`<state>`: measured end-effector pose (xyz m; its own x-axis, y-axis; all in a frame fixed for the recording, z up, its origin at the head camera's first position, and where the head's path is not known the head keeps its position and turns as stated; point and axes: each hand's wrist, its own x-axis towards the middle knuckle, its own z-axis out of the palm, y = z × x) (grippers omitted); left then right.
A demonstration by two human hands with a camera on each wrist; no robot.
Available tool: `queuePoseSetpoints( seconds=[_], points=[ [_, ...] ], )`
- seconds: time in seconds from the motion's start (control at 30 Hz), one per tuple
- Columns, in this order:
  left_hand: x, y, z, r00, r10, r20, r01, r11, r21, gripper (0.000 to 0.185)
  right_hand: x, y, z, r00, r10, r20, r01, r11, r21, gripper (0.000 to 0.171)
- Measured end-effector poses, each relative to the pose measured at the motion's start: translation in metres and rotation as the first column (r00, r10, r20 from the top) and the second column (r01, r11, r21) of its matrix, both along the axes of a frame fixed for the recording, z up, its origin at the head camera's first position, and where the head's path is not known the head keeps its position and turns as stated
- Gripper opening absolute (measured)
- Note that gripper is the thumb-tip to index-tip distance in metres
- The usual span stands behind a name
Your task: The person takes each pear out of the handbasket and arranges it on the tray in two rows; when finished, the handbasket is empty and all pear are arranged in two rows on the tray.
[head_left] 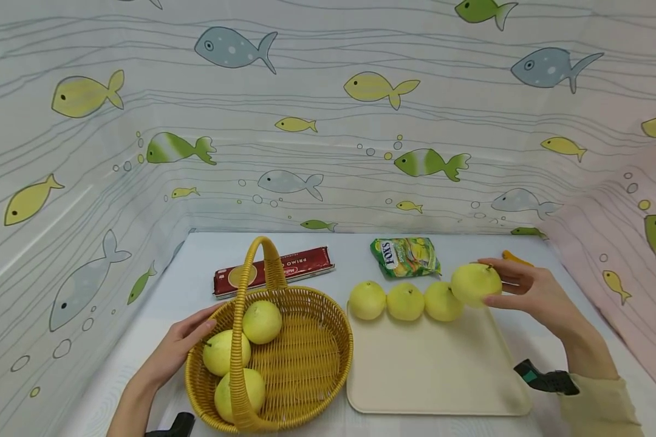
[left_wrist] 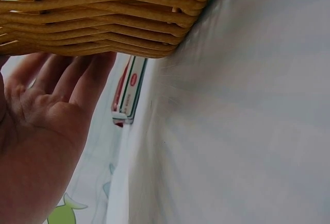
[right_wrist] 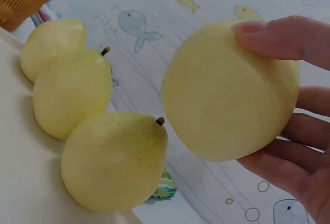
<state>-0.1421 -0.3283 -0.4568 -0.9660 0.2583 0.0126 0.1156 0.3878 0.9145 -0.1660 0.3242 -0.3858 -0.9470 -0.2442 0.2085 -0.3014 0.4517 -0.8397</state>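
Yellow and round, the pear (head_left: 474,283) sits in the curled fingers of our right hand (head_left: 530,292), thumb on one side and fingers behind it, held just above the far right corner of the tray (head_left: 437,370). From the right wrist view it hangs close beside the nearest of the row of three pears (head_left: 405,301), with a small gap between them; those three stand touching one another along the tray's far edge. Our left hand (head_left: 183,346) lies open, fingers straight, its fingertips against the outside of the basket (head_left: 306,364) on its left wall; the left wrist view shows the palm just under the woven rim, gripping nothing. Three more pears (head_left: 237,355) lie inside the basket under its arched handle (head_left: 251,291). Behind the basket lies a red box (head_left: 276,271) flat on the table (head_left: 530,340), and behind the tray a green candy bag (head_left: 406,257).
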Motion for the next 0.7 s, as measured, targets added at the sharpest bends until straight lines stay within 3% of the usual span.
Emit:
queuePoseSetpoints(
  seconds=[0.27, 0.7],
  points=[
    [0.002, 0.001, -0.001, 1.0, -0.006, 0.013, 0.006, 1.0, 0.012, 0.046, -0.003, 0.009, -0.007, 0.997, -0.041, 0.061, 0.041, 0.999, -0.003, 0.063],
    [0.001, 0.001, 0.002, 1.0, -0.012, 0.003, 0.012, 1.0, 0.015, 0.046, -0.007, 0.024, -0.019, 0.994, -0.068, 0.09, 0.07, 0.997, -0.018, 0.061]
  ],
)
